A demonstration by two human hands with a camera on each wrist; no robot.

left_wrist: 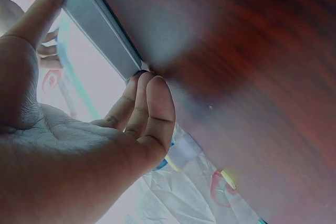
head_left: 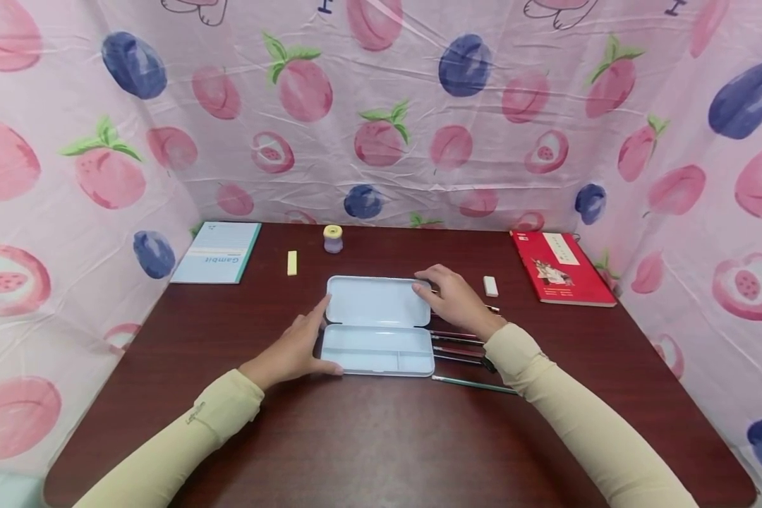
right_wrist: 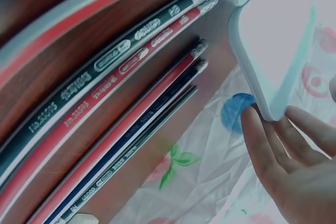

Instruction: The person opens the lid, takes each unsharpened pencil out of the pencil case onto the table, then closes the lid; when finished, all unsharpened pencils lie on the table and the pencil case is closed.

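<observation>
A light blue pencil case (head_left: 355,339) lies open on the dark wood table, its lid (head_left: 375,302) folded back toward the far side. Dividers split its lower tray, and I see nothing inside. My left hand (head_left: 292,349) grips the left end, thumb at the near edge and fingers farther back; the left wrist view shows bent fingertips (left_wrist: 160,95) at a corner of the case. At the lid's far right corner, my right hand (head_left: 454,296) pinches the rim between thumb and fingers, as the right wrist view also shows. Several pencils (right_wrist: 105,61) lie right of the case, partly hidden under my right arm.
A green pencil (head_left: 473,384) lies nearest me. Beyond my right hand is a white eraser (head_left: 490,286), with a red book (head_left: 561,268) farther right. Back left are a blue notebook (head_left: 219,250), a yellow strip (head_left: 292,262) and a small yellow-topped purple container (head_left: 333,240). Patterned cloth (head_left: 394,190) encloses the table.
</observation>
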